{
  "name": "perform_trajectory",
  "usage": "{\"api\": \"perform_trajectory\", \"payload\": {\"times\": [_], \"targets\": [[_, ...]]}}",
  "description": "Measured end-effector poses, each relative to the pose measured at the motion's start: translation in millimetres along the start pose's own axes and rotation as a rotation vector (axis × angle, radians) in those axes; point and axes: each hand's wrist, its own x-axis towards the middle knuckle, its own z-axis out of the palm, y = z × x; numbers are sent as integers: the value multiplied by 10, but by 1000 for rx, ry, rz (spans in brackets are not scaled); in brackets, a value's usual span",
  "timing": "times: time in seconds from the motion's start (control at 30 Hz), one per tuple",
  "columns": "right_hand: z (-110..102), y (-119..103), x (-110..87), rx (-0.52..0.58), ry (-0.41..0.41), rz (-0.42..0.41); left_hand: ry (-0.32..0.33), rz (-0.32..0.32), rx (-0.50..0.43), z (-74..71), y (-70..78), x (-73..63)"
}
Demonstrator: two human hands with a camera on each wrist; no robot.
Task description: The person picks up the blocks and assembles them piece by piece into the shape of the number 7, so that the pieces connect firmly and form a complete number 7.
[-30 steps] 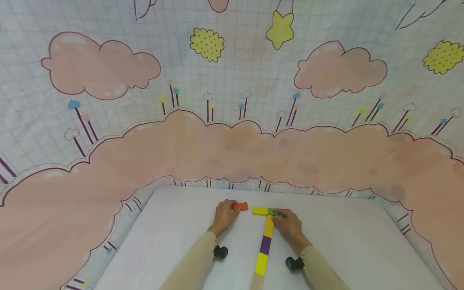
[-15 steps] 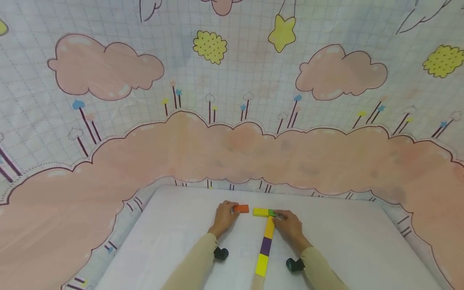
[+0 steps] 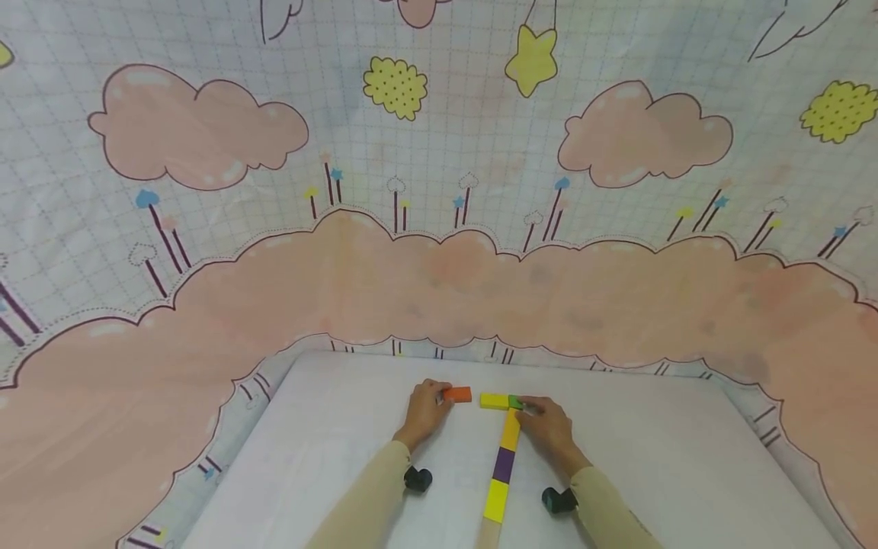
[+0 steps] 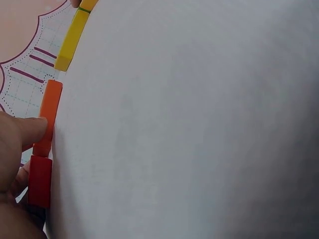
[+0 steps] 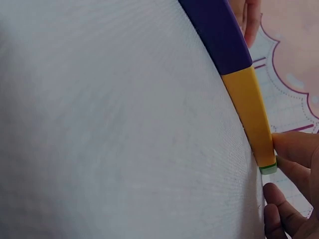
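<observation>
My left hand [image 3: 424,412] holds an orange block [image 3: 458,394], its thumb against the side. A red block [image 4: 40,181] sits end to end with the orange one in the left wrist view, fingertips behind it. My right hand [image 3: 549,428] pinches a small green block [image 3: 515,401], partly covered by the fingers. That green block adjoins a yellow block [image 3: 494,401] pointing left; a gap separates the yellow block from the orange one. From this corner a row runs toward the person: an amber block [image 3: 510,431], a purple block [image 3: 504,465], another yellow block [image 3: 496,500] and a beige block [image 3: 489,534].
All the blocks are on a white table [image 3: 329,427]. Behind it hangs a cloth [image 3: 439,282] printed with clouds and stars. Dark wrist cameras [image 3: 418,479] are strapped over both sleeves.
The orange block in my left hand has turned slightly and lies more level. My right hand and the row of blocks hold still; the head view has shifted a little.
</observation>
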Motion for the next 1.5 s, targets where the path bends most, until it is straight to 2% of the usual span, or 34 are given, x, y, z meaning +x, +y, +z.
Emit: {"api": "perform_trajectory", "payload": {"times": [0.23,0.43,0.63,0.87,1.1,1.23,1.5], "targets": [[-26,-42,-3,-21,0,-24,11,13,6,-10,-12,25],[-23,-55,-32,-16,-3,0,-7,1,1,-38,7,0],[-11,-37,-56,-5,0,5,14,30,-4,-10,-8,-17],[-7,23,-43,-9,-11,28,-24,9,-24,21,7,-52],[-15,-11,23,-14,-22,19,-9,6,-27,-6,-9,-9],[-24,-30,15,-5,-36,46,-21,-3,-17,0,-20,-8],[-22,-35,14,0,-28,40,17,24,1,-15,34,-66]]}}
